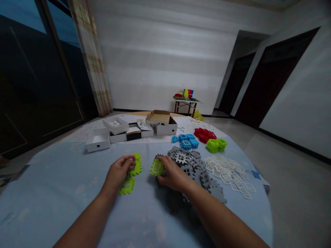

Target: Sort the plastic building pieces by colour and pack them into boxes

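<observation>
My left hand (119,171) is closed on a joined set of lime green toothed pieces (136,165), left of the table's middle. Below those fingers is a green piece with a window grid (127,186). My right hand (172,172) grips another green toothed piece (156,167) that has a pale frame in its middle, with thumb and fingers on its right side. Just beyond and under my right hand lies a big pile of grey toothed pieces (204,175), partly hidden by the hand and forearm.
White frames (230,172) lie right of the grey pile. Behind are blue (186,141), red (204,135) and green pieces (216,145). Open white boxes (98,139) and a brown-lined box (165,128) stand at the back left and centre. A small table (187,100) stands by the wall.
</observation>
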Demonstrator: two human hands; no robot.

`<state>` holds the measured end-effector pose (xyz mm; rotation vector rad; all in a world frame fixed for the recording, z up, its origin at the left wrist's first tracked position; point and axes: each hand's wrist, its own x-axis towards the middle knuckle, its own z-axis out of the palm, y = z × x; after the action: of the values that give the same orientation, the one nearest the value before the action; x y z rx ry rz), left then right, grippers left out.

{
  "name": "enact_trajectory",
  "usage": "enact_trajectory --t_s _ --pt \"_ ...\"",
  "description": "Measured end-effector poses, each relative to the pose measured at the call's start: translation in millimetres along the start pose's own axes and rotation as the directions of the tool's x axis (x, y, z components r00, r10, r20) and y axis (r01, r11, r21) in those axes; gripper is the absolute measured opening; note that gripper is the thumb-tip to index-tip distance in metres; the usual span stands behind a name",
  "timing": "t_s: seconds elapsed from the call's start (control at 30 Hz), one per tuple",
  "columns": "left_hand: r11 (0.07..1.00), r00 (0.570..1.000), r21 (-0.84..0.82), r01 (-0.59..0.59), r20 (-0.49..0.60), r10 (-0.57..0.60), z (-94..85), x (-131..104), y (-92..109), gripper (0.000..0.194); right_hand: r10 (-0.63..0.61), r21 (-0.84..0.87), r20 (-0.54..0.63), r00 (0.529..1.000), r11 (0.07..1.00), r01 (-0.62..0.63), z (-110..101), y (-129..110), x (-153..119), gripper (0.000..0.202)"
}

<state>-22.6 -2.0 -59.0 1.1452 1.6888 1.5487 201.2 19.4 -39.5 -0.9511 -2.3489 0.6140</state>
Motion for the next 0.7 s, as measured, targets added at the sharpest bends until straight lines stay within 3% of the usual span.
enact_trajectory --t_s 0.07,0.13,0.27,0.37,0.47,0.57,0.7 --pt "0.964 0.979 -0.213 0.159 0.161 -0.126 14.9 -13 6 0.027 -0.009 0.006 -0.036 0.999 1.000 0.009 -2 4 1 0.065" --pt "0.857 0.926 -0.389 0.336 0.303 -0.225 27.7 -26 12 0.021 -0.032 -0.005 -0.081 0.996 0.999 0.032 -1 5 3 0.065" --pt "0.657 0.838 -0.544 0.522 0.472 -0.274 42.9 -41 17 0.018 -0.182 -0.102 -0.075 0.980 0.979 0.174 4 -2 4 0.063" --pt "0.560 0.817 -0.602 0.570 0.486 -0.309 46.7 -42 15 0.024 -0.296 -0.143 -0.016 0.955 0.946 0.291 5 -4 4 0.057" --pt "0.524 0.811 -0.619 0.585 0.468 -0.351 47.8 -41 13 0.024 -0.313 -0.128 -0.035 0.949 0.943 0.306 3 -1 4 0.056" --pt "0.528 0.800 -0.602 0.599 0.477 -0.364 47.4 -40 13 0.022 -0.291 -0.106 -0.090 0.952 0.954 0.282 -4 3 4 0.057" --pt "0.600 0.814 -0.553 0.578 0.443 -0.375 44.6 -39 10 0.018 -0.191 -0.048 -0.224 0.956 0.982 0.184 -27 4 6 0.057"
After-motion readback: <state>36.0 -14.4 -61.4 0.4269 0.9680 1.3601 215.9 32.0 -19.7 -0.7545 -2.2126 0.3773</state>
